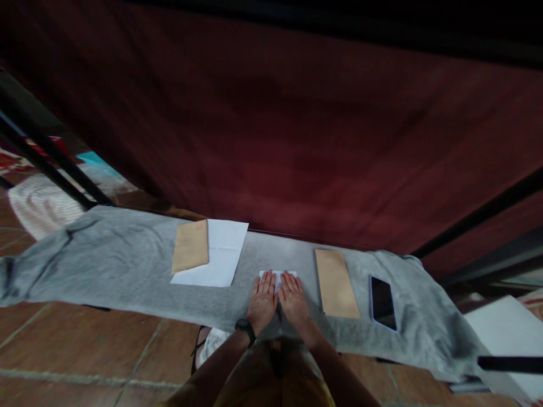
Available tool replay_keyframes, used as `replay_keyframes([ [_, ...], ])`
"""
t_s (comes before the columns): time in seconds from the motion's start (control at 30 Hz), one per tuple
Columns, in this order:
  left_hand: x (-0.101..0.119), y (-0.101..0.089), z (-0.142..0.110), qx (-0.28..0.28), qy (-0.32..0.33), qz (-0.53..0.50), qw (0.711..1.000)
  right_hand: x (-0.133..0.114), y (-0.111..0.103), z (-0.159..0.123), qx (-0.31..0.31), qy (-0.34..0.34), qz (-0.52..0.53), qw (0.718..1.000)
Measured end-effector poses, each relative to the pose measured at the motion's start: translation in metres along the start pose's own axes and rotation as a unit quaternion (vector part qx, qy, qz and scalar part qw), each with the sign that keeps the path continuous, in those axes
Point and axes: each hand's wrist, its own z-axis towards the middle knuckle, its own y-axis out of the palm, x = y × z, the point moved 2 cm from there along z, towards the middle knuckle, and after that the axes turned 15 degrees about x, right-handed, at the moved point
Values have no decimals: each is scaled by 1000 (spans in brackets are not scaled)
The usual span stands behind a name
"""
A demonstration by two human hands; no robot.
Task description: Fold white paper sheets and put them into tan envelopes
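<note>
Both hands point(276, 297) press flat on white paper point(278, 275).

Legible text, all surfaces: none.
Tan paper envelope, left point(190, 246): no readable lettering.
Large white paper sheet point(223, 254): none readable.
Small white paper piece point(278, 275): none readable.
Tan paper envelope, right point(337, 284): none readable.
Dark-screened smartphone, pale purple edge point(383, 303): no readable characters.

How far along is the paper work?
Partway, it seems. Done: the small white paper looks folded down. In hand: left hand and right hand lie flat on it. Probably left: the larger creased sheet, lying open. Whether either brown envelope () is filled, I can't tell.
</note>
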Motion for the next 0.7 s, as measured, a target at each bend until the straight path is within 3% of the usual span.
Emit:
replay_keyframes([
  [0.5, -29, -11, 2, 25, -45, -1, 999, 12, -5, -17, 83, 50, -49, 994],
  [0.6, -25, -12, 4, 29, -72, 12, 997, 11, -6, -16, 75, 54, -50, 994],
  [0.7, -7, -8, 9, 25, -67, -4, 997, 11, -6, -17, 66, 58, -49, 995],
])
